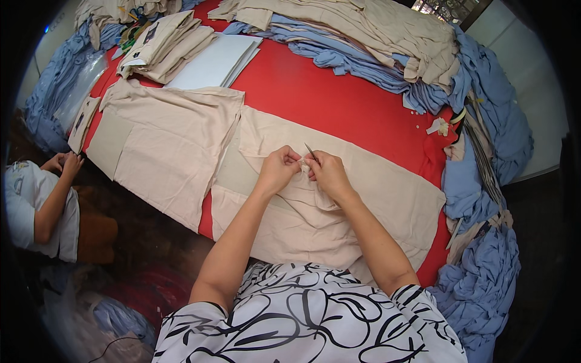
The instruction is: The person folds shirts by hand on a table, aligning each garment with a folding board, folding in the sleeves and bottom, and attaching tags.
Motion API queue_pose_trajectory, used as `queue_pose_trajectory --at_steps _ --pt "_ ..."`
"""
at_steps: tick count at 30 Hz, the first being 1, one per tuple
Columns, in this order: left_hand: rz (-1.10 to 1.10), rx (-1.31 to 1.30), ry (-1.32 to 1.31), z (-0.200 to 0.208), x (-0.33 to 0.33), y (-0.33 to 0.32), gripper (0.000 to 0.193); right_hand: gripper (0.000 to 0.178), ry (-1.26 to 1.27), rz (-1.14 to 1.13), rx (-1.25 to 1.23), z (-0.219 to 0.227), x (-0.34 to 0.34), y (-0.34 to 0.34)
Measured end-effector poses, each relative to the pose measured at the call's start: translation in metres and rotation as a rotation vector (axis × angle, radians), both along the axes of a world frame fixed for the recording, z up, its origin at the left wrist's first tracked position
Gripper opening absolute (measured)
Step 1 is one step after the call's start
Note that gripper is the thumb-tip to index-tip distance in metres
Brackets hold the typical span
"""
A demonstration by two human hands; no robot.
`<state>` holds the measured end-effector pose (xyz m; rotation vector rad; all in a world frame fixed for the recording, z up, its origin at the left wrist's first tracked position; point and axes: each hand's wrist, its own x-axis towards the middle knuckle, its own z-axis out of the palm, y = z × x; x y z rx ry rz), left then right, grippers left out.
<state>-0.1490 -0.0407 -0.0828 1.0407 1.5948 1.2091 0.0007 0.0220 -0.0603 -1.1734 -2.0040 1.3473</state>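
Note:
A beige garment [387, 175] lies spread on the red-covered table in front of me. Above its middle, my left hand [279, 171] pinches a small gathered bit of its cloth. Close beside it, nearly touching, my right hand [330, 175] is closed around a small pointed tool [310, 150] like thread snips, whose dark tip sticks up between the hands. The fingers of that hand also meet the gathered cloth; most of the tool is hidden in them. Left of my hands lies a second beige garment [169, 151], laid flat over a pale board.
White boards [212, 60] and folded beige garments [163, 45] sit at the far left on the red table [290, 85]. Beige and blue garments [363, 30] are piled along the back. Blue cloth [478, 278] hangs at the right edge. Another person [45, 206] works at the left corner.

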Motion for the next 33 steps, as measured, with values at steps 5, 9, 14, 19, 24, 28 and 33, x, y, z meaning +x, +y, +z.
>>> queue_pose_trajectory --at_steps 5,9,14,19,24,28,33 --pt "0.027 -0.006 -0.069 -0.002 0.004 0.000 0.013 0.018 -0.091 0.062 0.093 0.000 0.004 0.007" --pt "0.029 0.000 -0.079 -0.004 0.003 -0.001 0.014 0.017 -0.112 0.087 0.268 0.000 0.002 0.004" --pt "-0.020 -0.048 -0.134 0.015 0.000 -0.001 0.016 0.016 -0.119 0.082 0.357 -0.006 0.003 0.001" --pt "-0.056 0.006 -0.145 0.006 -0.002 -0.003 0.024 0.015 -0.117 0.095 0.268 0.000 0.002 0.002" --pt "-0.082 0.010 -0.119 0.005 -0.001 -0.002 0.027 0.015 -0.106 0.083 0.262 -0.002 0.002 0.002" --pt "-0.099 0.002 -0.094 0.007 -0.003 -0.001 0.025 0.015 -0.100 0.077 0.285 -0.005 0.003 0.000" --pt "-0.091 0.051 -0.206 -0.007 -0.007 -0.003 0.021 0.015 -0.126 0.071 0.196 0.002 0.000 0.000"
